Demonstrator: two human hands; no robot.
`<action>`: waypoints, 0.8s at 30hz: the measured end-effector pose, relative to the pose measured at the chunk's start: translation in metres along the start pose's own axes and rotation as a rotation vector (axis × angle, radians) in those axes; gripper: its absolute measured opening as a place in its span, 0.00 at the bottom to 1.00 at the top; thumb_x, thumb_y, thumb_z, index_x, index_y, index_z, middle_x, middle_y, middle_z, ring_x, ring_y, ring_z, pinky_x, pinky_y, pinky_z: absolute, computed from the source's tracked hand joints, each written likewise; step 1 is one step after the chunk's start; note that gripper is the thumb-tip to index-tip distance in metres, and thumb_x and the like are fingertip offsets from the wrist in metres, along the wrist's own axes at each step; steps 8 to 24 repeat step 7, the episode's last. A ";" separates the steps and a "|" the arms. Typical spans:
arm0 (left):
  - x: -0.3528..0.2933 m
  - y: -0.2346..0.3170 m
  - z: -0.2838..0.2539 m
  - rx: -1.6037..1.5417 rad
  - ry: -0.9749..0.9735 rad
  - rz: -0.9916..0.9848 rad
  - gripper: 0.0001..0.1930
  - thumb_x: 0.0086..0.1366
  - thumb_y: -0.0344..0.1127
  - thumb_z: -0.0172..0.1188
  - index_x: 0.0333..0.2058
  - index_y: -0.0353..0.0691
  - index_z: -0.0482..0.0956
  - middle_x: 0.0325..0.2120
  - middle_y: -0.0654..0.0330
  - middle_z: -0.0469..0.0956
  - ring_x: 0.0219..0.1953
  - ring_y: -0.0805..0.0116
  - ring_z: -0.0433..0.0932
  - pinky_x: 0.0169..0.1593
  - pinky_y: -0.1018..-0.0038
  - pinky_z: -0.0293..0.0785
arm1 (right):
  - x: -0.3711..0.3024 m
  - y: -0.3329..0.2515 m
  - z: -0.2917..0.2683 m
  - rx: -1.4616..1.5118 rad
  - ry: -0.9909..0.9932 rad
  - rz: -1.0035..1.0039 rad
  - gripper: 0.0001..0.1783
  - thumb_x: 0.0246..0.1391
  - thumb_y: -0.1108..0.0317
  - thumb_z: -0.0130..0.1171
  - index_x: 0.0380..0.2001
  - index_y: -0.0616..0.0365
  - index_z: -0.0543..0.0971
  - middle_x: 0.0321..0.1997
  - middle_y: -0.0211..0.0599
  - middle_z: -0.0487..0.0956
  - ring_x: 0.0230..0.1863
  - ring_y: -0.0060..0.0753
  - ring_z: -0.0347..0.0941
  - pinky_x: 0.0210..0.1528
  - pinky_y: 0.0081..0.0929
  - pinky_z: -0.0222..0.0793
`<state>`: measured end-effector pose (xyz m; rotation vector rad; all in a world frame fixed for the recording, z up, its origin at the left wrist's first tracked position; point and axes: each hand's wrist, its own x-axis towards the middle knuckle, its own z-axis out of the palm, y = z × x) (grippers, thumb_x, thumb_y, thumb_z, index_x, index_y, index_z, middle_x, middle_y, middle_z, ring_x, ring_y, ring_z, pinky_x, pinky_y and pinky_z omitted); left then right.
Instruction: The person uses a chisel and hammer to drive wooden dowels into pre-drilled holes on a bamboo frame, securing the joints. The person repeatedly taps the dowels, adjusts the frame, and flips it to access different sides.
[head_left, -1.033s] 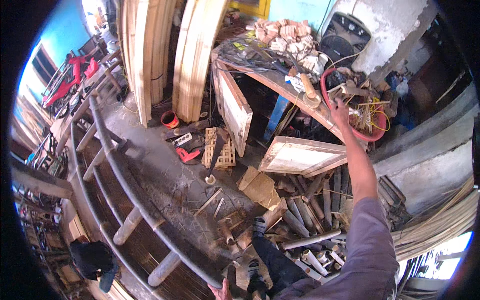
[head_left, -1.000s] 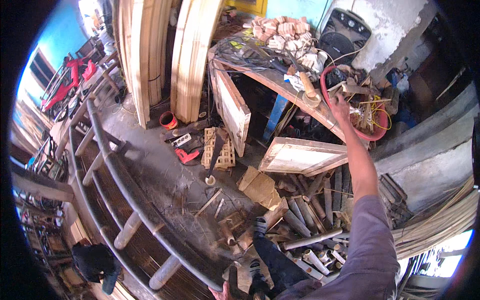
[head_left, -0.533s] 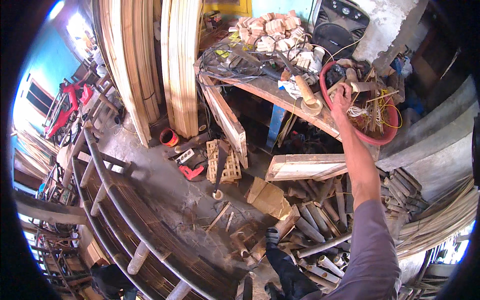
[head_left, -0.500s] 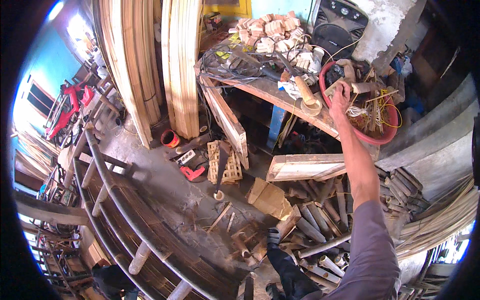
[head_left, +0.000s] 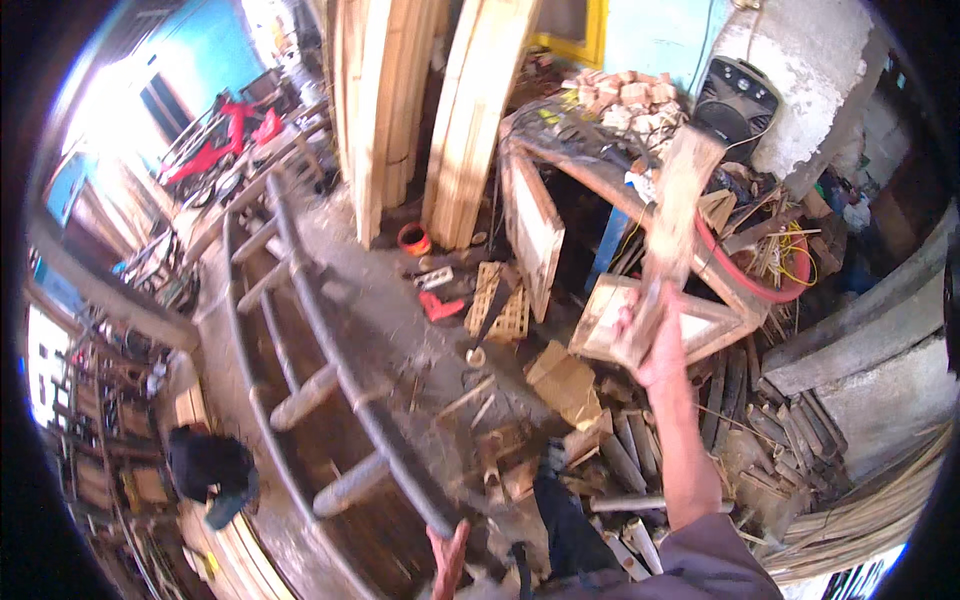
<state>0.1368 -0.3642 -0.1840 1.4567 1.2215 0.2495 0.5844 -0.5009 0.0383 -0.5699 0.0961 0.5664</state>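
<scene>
In my right hand (head_left: 655,345), raised in front of me, is a long, flat piece of wood (head_left: 675,215). My fingers wrap round its lower end, and its upper part stands up in front of the workbench, slightly blurred. At the bottom edge, my left hand (head_left: 448,558) is at the near end of a dark bamboo pole (head_left: 375,425), its thumb and fingers around it. This pole is a side rail of a long bamboo frame with thick crosspieces (head_left: 350,485). Behind the raised wood sits a red basin (head_left: 745,280) with sticks and yellow string.
The workbench (head_left: 590,175) holds cut wooden blocks (head_left: 630,95) and cables, near a black speaker (head_left: 735,100). Bamboo offcuts (head_left: 640,450) and cardboard (head_left: 563,380) litter the floor by my foot. Tall slats (head_left: 465,130) stand behind. A person in dark clothes (head_left: 210,465) is at left.
My right hand has come away from the basin toward me, bringing the piece of wood up. My left hand has come into view at the bamboo pole. The view has shifted left.
</scene>
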 end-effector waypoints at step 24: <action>-0.048 -0.069 -0.059 -0.006 -0.237 0.137 0.32 0.61 0.47 0.60 0.58 0.34 0.62 0.47 0.48 0.72 0.52 0.62 0.69 0.55 0.66 0.65 | -0.281 0.126 -0.055 -0.677 -0.011 -0.277 0.17 0.56 0.66 0.59 0.47 0.54 0.69 0.29 0.36 0.75 0.24 0.31 0.72 0.27 0.30 0.74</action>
